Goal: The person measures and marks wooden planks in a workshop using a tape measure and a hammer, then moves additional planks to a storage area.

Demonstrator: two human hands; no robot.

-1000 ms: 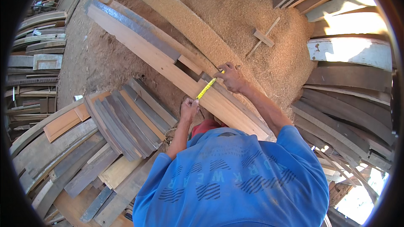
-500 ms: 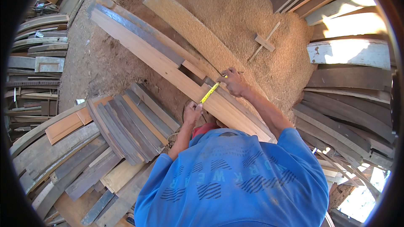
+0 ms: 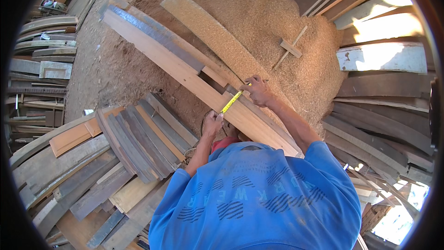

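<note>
A yellow tape measure (image 3: 231,103) lies across a long pale plank (image 3: 166,68). My left hand (image 3: 212,122) is closed on the tape at the plank's near edge. My right hand (image 3: 259,92) grips the tape's other part at the far edge, fingers curled over it; whether a case is inside is hard to tell. Beside the plank runs a grey-topped board (image 3: 157,34), with a small wooden block (image 3: 215,74) and a dark gap near the tape. Behind these, a sawdust-coated plank (image 3: 212,34) lies parallel.
A sawdust heap (image 3: 319,88) surrounds two crossed sticks (image 3: 290,47). Stacked boards fill the lower left (image 3: 92,185), far left (image 3: 41,83) and right (image 3: 379,92). Bare dirt ground (image 3: 97,65) runs along the left. Red cloth (image 3: 221,143) shows below my left hand.
The planks, my hands and the tape appear slightly lower and to the right in the picture, along with the surroundings. Both hands keep hold of the tape across the plank.
</note>
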